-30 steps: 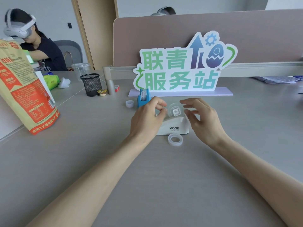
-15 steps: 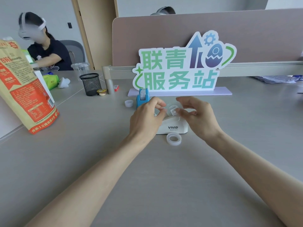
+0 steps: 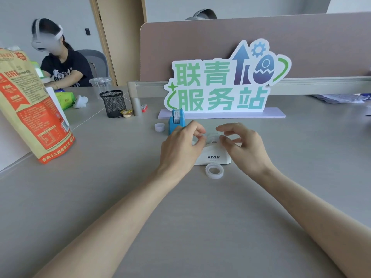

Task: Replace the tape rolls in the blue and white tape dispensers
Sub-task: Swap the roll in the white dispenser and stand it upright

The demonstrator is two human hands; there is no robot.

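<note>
Grey desk. Large orange-and-tan printed bag upright at left edge. Black mesh pen cup near desk joint, small round yellow-lidded tub just beside it, small red box behind metal post. Cut-out sign with green characters on white base, against brown partition. Clear plastic cup farther back. Seated person wearing headset at far left.
</note>
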